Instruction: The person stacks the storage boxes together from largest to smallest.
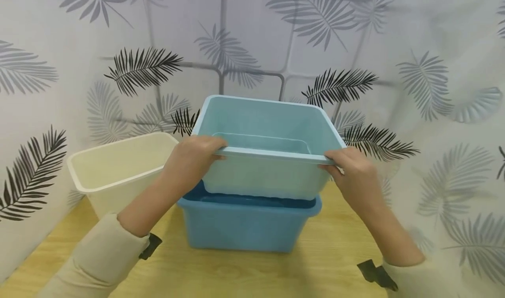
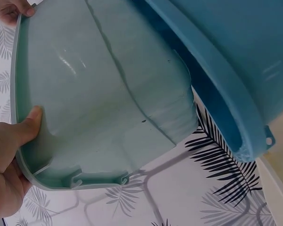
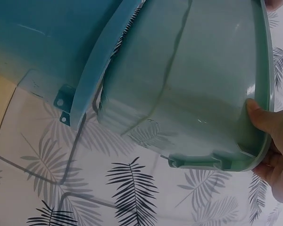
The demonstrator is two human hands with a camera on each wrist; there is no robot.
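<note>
Both hands hold a pale blue-green plastic bin (image 1: 264,175) by its near rim, above a darker blue bin (image 1: 246,228) standing on the table. My left hand (image 1: 193,157) grips the near left corner, thumb under the rim as the left wrist view shows. At the near right corner my right hand (image 1: 353,171) pinches the rim the same way. The pale bin leans with its opening toward the back, and its base overlaps the blue bin's opening in the head view. In the right wrist view the blue bin's rim (image 3: 92,70) runs beside the pale bin's base.
A cream bin (image 1: 122,162) stands at the left, next to the left forearm. The wood-patterned table (image 1: 236,274) extends in front of the blue bin. Behind everything hangs a white cloth (image 1: 252,35) with a leaf print.
</note>
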